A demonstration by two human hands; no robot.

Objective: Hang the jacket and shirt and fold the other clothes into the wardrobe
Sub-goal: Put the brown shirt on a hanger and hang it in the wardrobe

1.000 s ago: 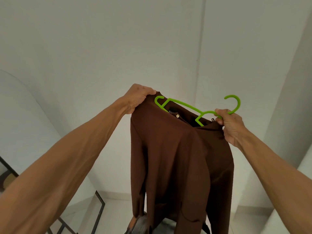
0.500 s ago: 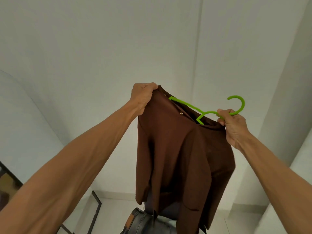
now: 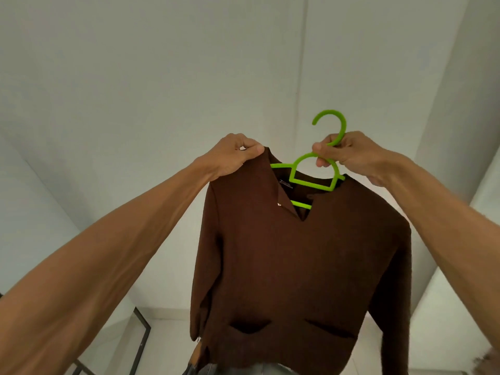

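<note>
Head view, left to right: the left hand [image 3: 238,155] pinches the left shoulder of the brown jacket [image 3: 297,266], fingers clamped on the cloth. The right hand [image 3: 349,155] grips the neck of the green hanger [image 3: 313,171], already threaded inside the collar. The jacket is held up mid-scene, not yet hung. No wardrobe or other container shows; grey denim [image 3: 216,370] waits below, so most work seems left.

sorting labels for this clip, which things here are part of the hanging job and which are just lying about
Part of the job:
brown jacket
green hanger
left hand, gripping the jacket's shoulder
right hand, gripping the hanger's neck

Lying about:
black metal frame
grey denim garment
</note>
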